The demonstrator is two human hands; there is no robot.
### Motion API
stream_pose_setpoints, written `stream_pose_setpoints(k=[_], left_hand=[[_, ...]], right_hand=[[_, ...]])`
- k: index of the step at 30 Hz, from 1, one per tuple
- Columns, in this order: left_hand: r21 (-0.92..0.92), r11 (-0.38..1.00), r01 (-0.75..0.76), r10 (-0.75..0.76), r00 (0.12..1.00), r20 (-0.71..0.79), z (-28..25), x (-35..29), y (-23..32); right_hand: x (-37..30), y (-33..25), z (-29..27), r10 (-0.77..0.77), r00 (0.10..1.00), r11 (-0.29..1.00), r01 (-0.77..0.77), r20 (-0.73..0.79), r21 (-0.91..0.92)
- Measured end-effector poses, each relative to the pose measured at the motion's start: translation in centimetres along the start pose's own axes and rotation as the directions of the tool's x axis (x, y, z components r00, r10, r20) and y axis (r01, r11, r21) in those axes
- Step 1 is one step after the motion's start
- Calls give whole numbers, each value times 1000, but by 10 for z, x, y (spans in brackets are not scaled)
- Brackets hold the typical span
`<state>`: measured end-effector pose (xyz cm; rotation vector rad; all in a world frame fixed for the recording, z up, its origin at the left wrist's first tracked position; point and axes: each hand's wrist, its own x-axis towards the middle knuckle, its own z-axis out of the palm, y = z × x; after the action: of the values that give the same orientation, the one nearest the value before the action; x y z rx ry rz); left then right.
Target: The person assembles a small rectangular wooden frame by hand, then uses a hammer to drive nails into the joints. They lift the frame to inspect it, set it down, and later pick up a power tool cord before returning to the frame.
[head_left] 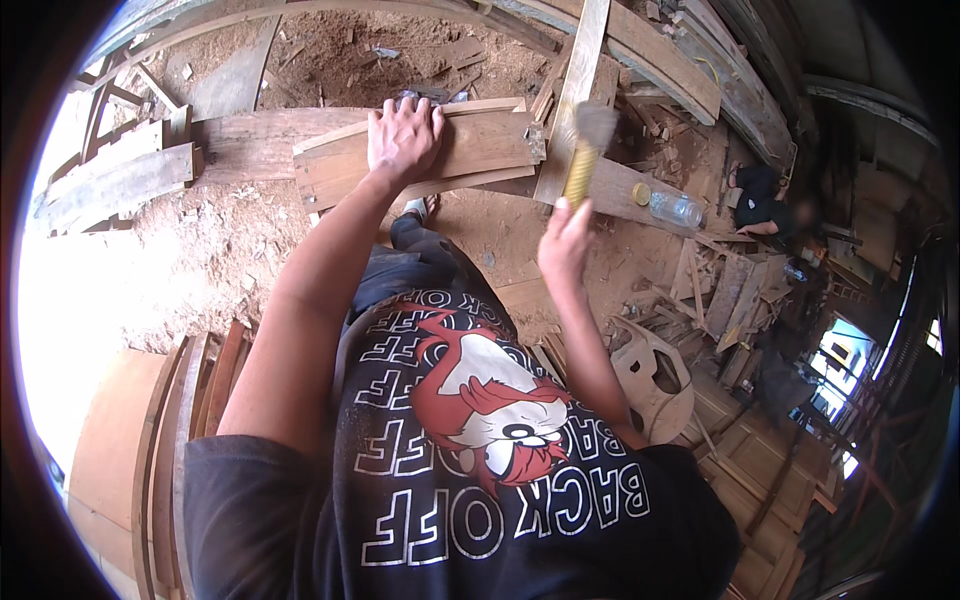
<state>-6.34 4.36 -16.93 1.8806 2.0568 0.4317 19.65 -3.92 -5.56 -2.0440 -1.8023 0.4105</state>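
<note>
My left hand (404, 138) presses on a wooden panel (480, 140), its fingers bent over the far edge strip. Narrow strips run along the panel's long sides, and a short jagged block sits at its right end. Beneath it, a long plank (245, 145) reaches out to the left. My right hand (567, 240) is closed round the yellow handle of a hammer (580, 175), held raised to the right of the panel. The hammer's head is blurred and overlaps a pale upright board (578, 75) in the picture.
A clear plastic jar (675, 208) lies on the plank at the right, with a yellow lid (640, 193) beside it. Wood scraps and sawdust cover the ground (240, 250). Boards (170, 450) stand at lower left. Farther right, a person (765, 210) sits low near stacked wood.
</note>
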Motion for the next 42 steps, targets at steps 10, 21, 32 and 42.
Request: stream_pose_setpoints(k=[10, 21, 32, 42], left_hand=[[-20, 990, -143, 140, 984, -113, -2, -5, 0], [18, 893, -449, 446, 891, 83, -10, -25, 21], [153, 884, -442, 405, 887, 221, -4, -26, 24], [253, 865, -433, 377, 894, 242, 10, -30, 15]], right_hand=[[-11, 48, 27, 464, 778, 627, -626, 423, 464], [30, 199, 44, 586, 789, 764, -614, -187, -197], [23, 253, 88, 540, 829, 841, -540, -144, 44], [78, 194, 41, 103, 880, 991, -132, -464, -30]])
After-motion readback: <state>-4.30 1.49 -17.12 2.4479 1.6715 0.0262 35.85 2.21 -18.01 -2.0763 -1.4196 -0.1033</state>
